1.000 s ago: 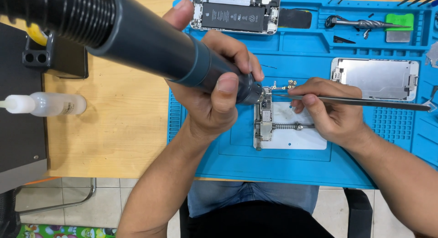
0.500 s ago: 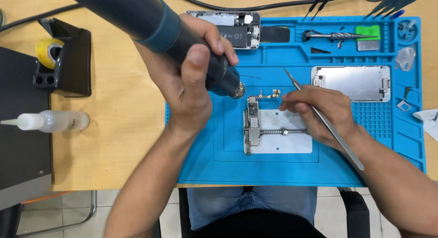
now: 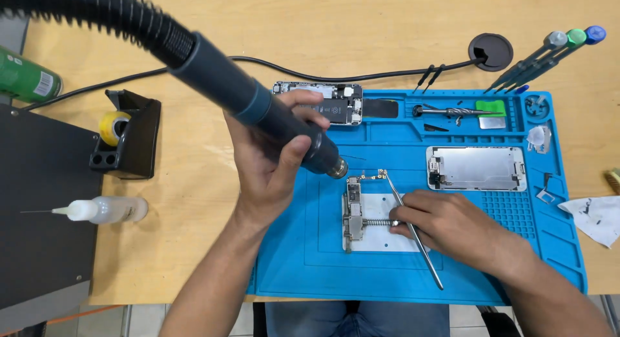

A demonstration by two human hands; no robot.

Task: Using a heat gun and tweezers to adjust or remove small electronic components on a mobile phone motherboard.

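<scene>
Your left hand (image 3: 274,162) is wrapped around the dark handle of a hot air tool (image 3: 284,127), with the thumb across the top, and the metal nozzle points down at the small circuit board (image 3: 354,208). Your right hand (image 3: 445,224) pinches a pair of long metal tweezers (image 3: 413,230); their tips reach the upper end of the board, just beside the nozzle. The board is clamped in a metal holder (image 3: 381,224), which lies near the middle of the blue mat (image 3: 310,259).

On this mat, right of the holder, rests a silver phone screen frame (image 3: 478,168). At the upper edge of the mat lies an opened phone body (image 3: 323,101), partly behind your left hand. Beyond the upper right corner of the mat, several screwdrivers (image 3: 549,52) lie on the wooden worktop (image 3: 194,201). Left of the mat, on the worktop, stands a black stand with a yellow tape roll (image 3: 126,133), and below it lies a small white bottle with a needle tip (image 3: 103,210).
</scene>
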